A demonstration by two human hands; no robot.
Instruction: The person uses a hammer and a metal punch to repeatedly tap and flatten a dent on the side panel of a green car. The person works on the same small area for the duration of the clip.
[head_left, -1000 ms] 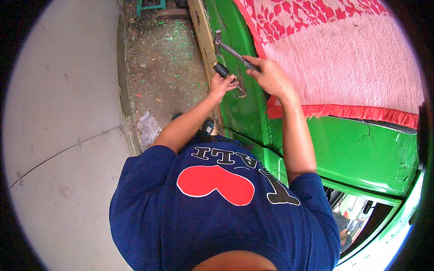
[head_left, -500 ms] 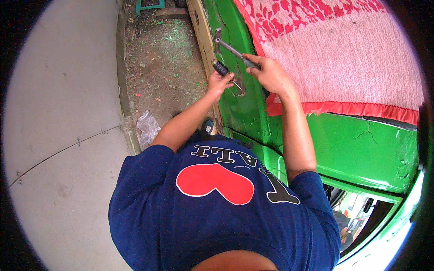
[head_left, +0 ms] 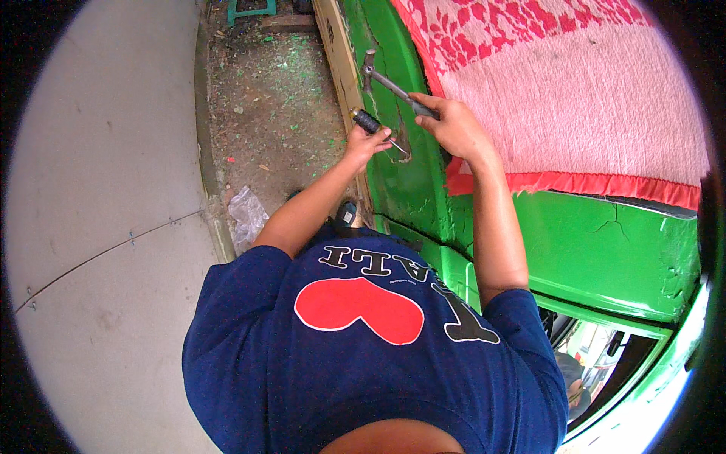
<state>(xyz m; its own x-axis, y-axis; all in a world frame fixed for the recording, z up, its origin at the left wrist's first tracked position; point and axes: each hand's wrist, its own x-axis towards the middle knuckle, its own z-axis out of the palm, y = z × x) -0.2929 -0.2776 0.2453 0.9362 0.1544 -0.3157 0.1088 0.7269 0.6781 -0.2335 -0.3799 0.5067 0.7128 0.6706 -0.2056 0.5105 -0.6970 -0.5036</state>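
Note:
My left hand (head_left: 364,144) is closed around a screwdriver (head_left: 366,121) with a dark handle and a yellowish end. Its thin metal shaft slants down to the right, the tip at a chipped, bare patch (head_left: 403,151) in the green painted car body (head_left: 412,189). A hammer (head_left: 392,87) with a metal head and a grey grip is in my right hand (head_left: 456,129), fingers wrapped round the grip. The hammer's head is held up and to the left, above the screwdriver's handle end and apart from it.
A pink and red towel (head_left: 560,106) covers part of the green car on the right. Cracks run through the paint. A beige board (head_left: 336,49) edges the car's left side. Clear plastic (head_left: 248,214) lies on the littered ground beside a grey wall panel (head_left: 113,151). A green stool (head_left: 251,11) stands far off.
The hammer's head has shifted very slightly down and to the right, and the screwdriver's handle end has dipped a little. Both hands keep their grips.

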